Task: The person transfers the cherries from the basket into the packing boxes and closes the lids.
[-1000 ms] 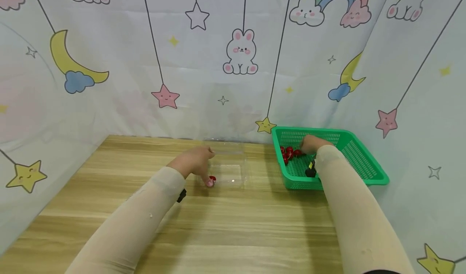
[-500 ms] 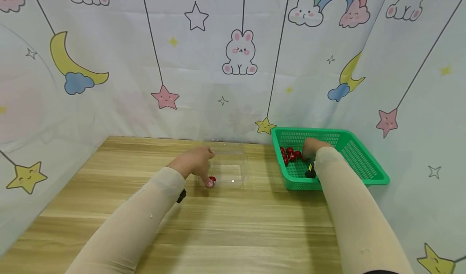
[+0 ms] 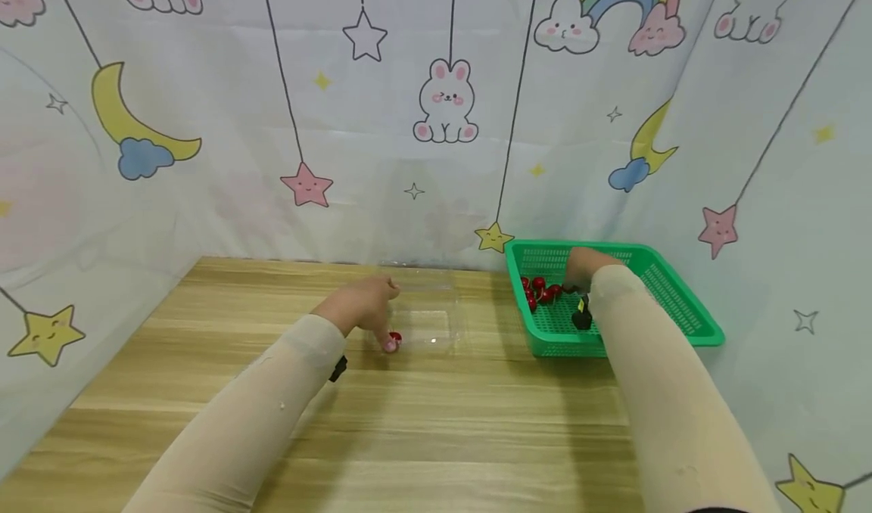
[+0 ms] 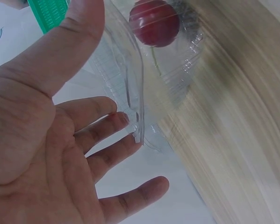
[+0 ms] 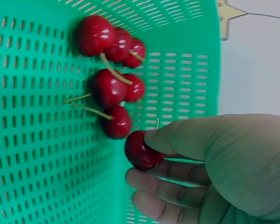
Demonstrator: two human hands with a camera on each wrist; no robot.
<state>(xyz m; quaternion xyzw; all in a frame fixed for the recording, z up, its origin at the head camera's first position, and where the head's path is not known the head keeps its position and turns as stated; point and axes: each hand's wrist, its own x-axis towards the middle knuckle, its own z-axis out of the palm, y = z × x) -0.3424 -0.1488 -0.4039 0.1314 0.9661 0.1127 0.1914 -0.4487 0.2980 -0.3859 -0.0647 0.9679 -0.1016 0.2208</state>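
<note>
Closest in come two cream-coloured long sleeves point(image 3: 252, 407), reaching out over a pale wood-grain table point(image 3: 436, 422). There's a small black object point(image 3: 338, 368) at the left wrist and another under the right.

Out at the end of the left sleeve, the left hand point(image 3: 361, 301) has its fingers spread and loosely bent, touching the side of a clear, rectangular plastic box point(image 3: 431, 324). Look through that wall, and one round red cherry with a green stem point(image 4: 154, 22) sits inside, by the thumb.

Over to the right, the right hand point(image 3: 586, 267) dips into a green, slotted plastic basket point(image 3: 555, 344), and thumb and fingers pinch a dark red, glossy cherry point(image 5: 142, 151)! Whether it's clear of the basket floor, I can't tell. Just beside it, six more red cherries point(image 5: 108, 87) bunch together against the basket's end, some with stems showing.

Behind everything hangs a white backdrop point(image 3: 381, 119), printed with rabbits, stars, moons and a rainbow.
</note>
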